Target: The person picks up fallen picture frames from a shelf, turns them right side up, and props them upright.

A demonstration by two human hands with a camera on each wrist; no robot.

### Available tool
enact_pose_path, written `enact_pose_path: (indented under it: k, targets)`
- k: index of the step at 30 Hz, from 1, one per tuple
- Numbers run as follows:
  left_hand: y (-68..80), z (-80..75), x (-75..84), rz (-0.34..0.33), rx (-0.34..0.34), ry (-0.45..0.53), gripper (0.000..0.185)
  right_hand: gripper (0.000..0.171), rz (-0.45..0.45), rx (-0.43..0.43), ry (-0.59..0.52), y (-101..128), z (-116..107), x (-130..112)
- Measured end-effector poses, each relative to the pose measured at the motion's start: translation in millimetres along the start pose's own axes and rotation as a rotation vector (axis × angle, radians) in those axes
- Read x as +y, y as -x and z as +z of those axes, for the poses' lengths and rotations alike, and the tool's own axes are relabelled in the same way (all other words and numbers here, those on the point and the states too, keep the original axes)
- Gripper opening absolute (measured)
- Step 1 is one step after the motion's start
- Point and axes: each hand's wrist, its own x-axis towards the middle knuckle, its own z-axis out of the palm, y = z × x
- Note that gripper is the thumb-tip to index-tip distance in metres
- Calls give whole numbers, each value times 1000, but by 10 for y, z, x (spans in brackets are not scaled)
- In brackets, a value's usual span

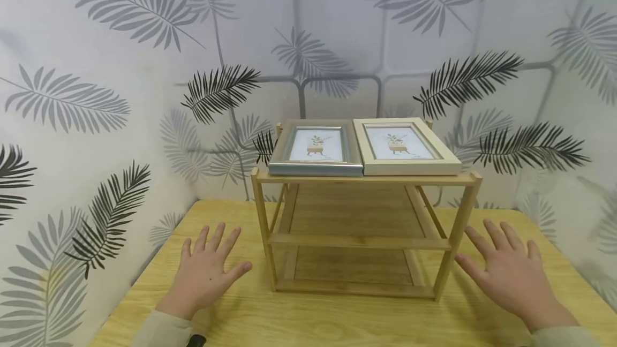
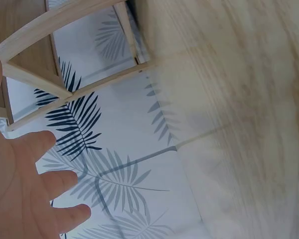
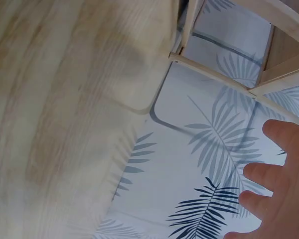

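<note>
Nearest the front edge of the pale yellow wood-grain desk (image 1: pixel 337 325), two hands are seen held flat with nothing in them. The left hand (image 1: pixel 204 274) is kept near the desk's left edge with its fingers straight and spread; the right hand (image 1: pixel 511 277) is kept towards the right edge, likewise released and splayed. Whether the palms rest on the desk or float just above it cannot be told. In the left wrist view the relaxed fingers (image 2: pixel 25 194) are seen apart from the shelf's rails, and the right wrist view shows the same of the other fingers (image 3: pixel 284 174).

Between the hands, at the middle of the desk, the three-tier light bamboo shelf (image 1: pixel 359 240) is stood upright, untouched by either hand. Its lower two tiers hold nothing that can be seen.

On the top tier, two picture frames are laid flat, side by side and touching or nearly so. The silver-grey rectangular picture frame (image 1: pixel 315 149) is placed at the left, the cream-white rectangular picture frame (image 1: pixel 405 146) at the right; each shows a small plant print. Both are set squarely, with their front edges at the shelf's front rail.

Judged from this arrangement, the frames appear already placed, and little or nothing seems left beyond drawing the hands away.

Behind, leaf-patterned white wallpaper (image 1: pixel 144 68) is seen.
</note>
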Motion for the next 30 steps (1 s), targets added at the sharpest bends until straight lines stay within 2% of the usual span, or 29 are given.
enact_pose_path:
  k: [9,17,23,30]
  targets:
    - [16,-61,28,17,32,90,80,71,-15,17,-24,-29,-81,-65]
    - [-9,-76,68,69,127,195,71,63,-51,112,-81,-72,-184,-109]
    - [-33,-192,126,129,219,348,65,55,-97,185,-226,-132,-316,-121]
    - [-57,-495,310,198,351,516,61,50,-126,227,-469,-271,-638,-200]
